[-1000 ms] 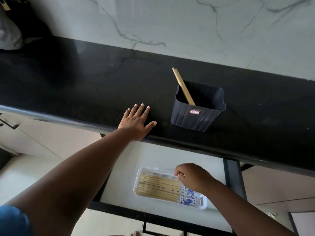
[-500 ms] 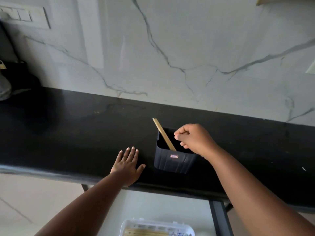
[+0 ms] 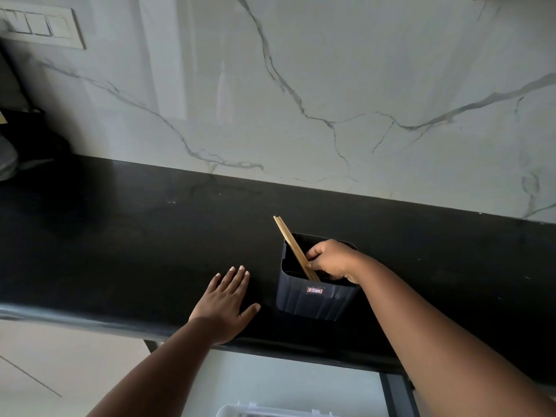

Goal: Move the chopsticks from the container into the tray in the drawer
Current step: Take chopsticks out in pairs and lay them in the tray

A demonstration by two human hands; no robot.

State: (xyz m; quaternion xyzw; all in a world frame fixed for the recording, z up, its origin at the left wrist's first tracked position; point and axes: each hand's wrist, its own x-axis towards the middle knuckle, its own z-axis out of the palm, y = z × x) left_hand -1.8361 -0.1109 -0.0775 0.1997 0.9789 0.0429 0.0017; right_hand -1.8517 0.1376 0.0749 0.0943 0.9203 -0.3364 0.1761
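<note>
Gripping chopsticks point(image 3: 293, 246) inside container point(image 3: 313, 299), right hand point(image 3: 331, 260) (tips leaning left).

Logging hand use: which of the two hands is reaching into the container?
The right hand, its fingers around the chopsticks inside the container. The left hand lies flat on the counter.

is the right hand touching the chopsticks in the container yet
Touching. The head view shows the right hand reaching into the container, its curled fingers closing against the chopsticks, with no gap visible between them.
</note>
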